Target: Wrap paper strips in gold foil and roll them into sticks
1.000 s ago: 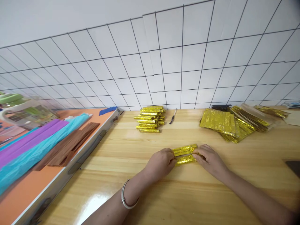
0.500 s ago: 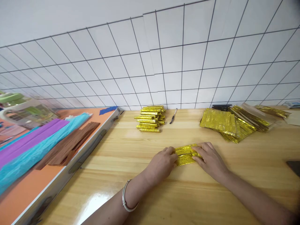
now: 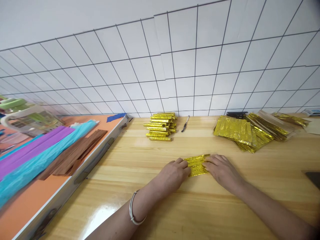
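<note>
A creased sheet of gold foil paper (image 3: 197,165) lies on the wooden table between my two hands. My left hand (image 3: 176,173) has its curled fingers on the sheet's left end. At the opposite end, my right hand (image 3: 222,170) grips the foil with bent fingers and thumb. Parts of both ends are hidden under the fingers. Beyond my hands sits a pile of narrow gold foil rolls (image 3: 161,126). To the right is a stack of flat gold foil sheets (image 3: 232,130).
A pen (image 3: 185,124) lies beside the rolls near the tiled wall (image 3: 180,63). An orange-topped board (image 3: 32,203) at left carries brown crepe paper (image 3: 75,153), blue and purple strips, and a plastic basket (image 3: 32,116). A dark flat object (image 3: 313,178) is at the right edge.
The gold foil's upper and lower parts, with a dark gap between them before, now look like one flatter surface. Both hands have shifted only slightly.
</note>
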A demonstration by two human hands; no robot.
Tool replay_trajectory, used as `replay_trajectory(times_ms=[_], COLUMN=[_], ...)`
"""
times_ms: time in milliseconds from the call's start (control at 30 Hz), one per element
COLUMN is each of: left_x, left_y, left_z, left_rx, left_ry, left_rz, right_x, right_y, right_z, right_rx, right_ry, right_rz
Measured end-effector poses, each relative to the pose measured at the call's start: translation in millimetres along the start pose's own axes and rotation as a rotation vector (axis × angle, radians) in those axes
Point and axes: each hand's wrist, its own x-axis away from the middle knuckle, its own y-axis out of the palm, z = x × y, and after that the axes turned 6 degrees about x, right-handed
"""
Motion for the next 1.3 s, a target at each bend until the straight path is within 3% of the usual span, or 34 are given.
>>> replay_trajectory(times_ms=[167, 400, 533, 700, 833, 933, 1067, 1300], left_x=[3.2, 28.2, 35.1, 14.5, -7.3, -15.6, -17.4, -12.8], left_y=[2.2, 30.0, 36.5, 39.8, 44.9, 50.7, 58.8, 66.2], left_z=[2.8, 2.0, 2.3, 13.9, 29.1, 36.4, 34.1, 28.0], left_rx=[-0.034, -0.091, -0.039, 0.008, -0.107, -0.153, -0.134, -0.114], left_ry=[0.026, 0.043, 0.053, -0.131, -0.335, -0.406, -0.417, -0.312], left_rz=[0.005, 0.07, 0.121, 0.304, 0.299, 0.322, 0.381, 0.276], right_x=[-0.8, -0.8, 1.4, 2.9, 2.6, 3.0, 3.4, 5.0], right_y=[-4.4, -1.6, 0.4, 4.2, 6.1, 7.2, 7.2, 4.4], right_z=[-1.3, 1.9, 2.0, 1.4, 2.4, 3.9, 4.2, 2.7], right_rx=[-0.027, -0.014, -0.015, 0.02, 0.023, 0.013, 0.015, 0.018], right_ry=[-0.003, -0.029, -0.044, -0.051, -0.057, -0.067, -0.051, -0.042], right_rz=[0.009, -0.007, 0.045, 0.094, 0.1, 0.09, 0.083, 0.076])
